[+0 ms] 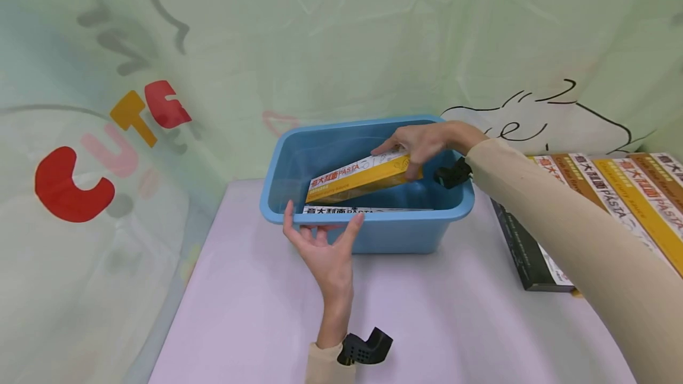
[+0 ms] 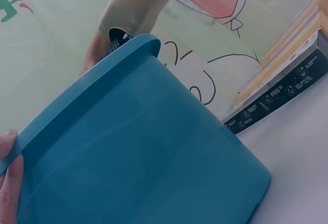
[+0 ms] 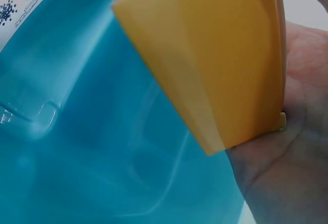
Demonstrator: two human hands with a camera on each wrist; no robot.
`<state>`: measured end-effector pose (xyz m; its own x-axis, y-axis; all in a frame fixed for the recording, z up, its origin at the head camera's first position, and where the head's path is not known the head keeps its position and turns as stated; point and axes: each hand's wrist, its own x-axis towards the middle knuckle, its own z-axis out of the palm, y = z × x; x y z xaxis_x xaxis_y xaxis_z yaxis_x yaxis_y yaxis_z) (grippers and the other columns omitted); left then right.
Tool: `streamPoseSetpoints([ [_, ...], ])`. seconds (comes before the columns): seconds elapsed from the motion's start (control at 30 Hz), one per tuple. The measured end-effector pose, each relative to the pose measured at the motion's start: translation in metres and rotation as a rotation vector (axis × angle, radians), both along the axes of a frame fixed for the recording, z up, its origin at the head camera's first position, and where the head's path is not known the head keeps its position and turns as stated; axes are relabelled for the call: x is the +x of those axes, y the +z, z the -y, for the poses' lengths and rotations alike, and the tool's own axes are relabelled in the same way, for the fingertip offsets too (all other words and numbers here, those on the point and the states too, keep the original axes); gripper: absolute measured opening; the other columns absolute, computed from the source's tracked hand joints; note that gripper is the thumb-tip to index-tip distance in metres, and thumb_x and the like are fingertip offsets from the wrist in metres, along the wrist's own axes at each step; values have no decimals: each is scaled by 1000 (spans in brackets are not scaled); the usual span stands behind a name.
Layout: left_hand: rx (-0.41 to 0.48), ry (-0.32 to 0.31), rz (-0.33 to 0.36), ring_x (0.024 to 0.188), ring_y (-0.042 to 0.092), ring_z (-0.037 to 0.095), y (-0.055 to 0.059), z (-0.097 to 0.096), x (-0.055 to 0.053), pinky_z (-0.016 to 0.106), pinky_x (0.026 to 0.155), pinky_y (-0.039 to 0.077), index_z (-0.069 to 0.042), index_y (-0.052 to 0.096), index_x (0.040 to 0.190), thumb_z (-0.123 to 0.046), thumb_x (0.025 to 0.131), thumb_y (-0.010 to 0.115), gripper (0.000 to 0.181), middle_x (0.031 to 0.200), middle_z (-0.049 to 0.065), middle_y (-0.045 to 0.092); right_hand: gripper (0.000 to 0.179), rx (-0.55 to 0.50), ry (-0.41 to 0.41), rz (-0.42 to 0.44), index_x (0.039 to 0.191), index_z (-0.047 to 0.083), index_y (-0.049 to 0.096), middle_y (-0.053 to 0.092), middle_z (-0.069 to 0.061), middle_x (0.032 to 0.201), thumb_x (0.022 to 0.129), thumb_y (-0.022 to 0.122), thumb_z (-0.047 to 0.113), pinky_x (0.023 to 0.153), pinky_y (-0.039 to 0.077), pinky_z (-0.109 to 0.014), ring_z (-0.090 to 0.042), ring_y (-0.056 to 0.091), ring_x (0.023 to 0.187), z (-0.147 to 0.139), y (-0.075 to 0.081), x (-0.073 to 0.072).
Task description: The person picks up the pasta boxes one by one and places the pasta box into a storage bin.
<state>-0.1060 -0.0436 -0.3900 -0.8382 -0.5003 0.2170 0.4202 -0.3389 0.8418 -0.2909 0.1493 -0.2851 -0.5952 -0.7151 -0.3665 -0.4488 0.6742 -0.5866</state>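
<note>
My right hand [image 1: 421,142] grips the right end of a yellow and white pasta box [image 1: 360,178] inside a blue plastic bin [image 1: 269,194]. The box lies tilted, its right end higher than its left. In the right wrist view, the plain yellow end of that box [image 3: 220,65] rests against the palm [image 3: 307,80]. Another pasta box [image 1: 368,210] with black lettering lies along the bin's near wall, mostly hidden by the rim. At the front rim, my left hand [image 1: 325,256] holds the bin, with fingers above and below the lip.
Several pasta boxes [image 1: 635,194] stand in a row at the right of the pale table [image 1: 240,313], a black-sided one [image 1: 525,248] nearest the bin. A printed green curtain [image 1: 341,34] hangs close behind the bin. My right sleeve [image 1: 565,236] crosses in front of the row.
</note>
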Motion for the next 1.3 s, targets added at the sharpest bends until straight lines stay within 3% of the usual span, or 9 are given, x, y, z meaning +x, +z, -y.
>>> streamPoseSetpoints([
  [0.4,-11,-12,-10,101,52,29,0,-3,3,42,83,61,-18,21,161,4,77,90,111,142,16,47,98,16,11,39,160,-2,36,49,-24,150,74,85,2,85,60,-35,-34,52,117,-5,3,-1],
  [0.6,-22,-17,-16,103,52,29,1,-4,4,40,82,62,-17,21,161,3,77,90,111,143,16,47,97,18,3,6,157,-5,38,51,-25,151,76,90,5,97,56,-40,-34,53,119,-9,7,-1],
  [0.77,-26,-14,-17,99,52,28,1,-4,4,38,80,62,-17,21,161,2,77,91,111,141,15,49,94,4,7,14,155,-8,40,50,-27,152,77,90,5,109,49,-49,-38,54,127,-14,7,0],
  [0.93,-29,-38,-25,98,52,27,1,-5,3,37,81,62,-17,20,161,2,78,90,111,137,15,50,85,-71,17,51,155,-11,39,38,-29,161,83,83,-2,120,32,-58,-47,35,149,-23,15,2],
  [1.1,-42,-47,-21,101,53,27,1,-5,2,40,84,62,-18,20,162,2,79,90,110,139,14,51,78,-116,-12,31,155,-7,42,38,-26,162,88,81,1,121,31,-58,-45,33,151,-27,24,10],
  [1.3,-38,-57,-15,100,53,27,-1,-6,0,42,85,61,-18,20,162,4,79,88,110,138,15,51,73,-156,-29,-74,154,-2,48,45,-21,160,90,82,10,121,31,-57,-42,37,150,-31,29,32],
])
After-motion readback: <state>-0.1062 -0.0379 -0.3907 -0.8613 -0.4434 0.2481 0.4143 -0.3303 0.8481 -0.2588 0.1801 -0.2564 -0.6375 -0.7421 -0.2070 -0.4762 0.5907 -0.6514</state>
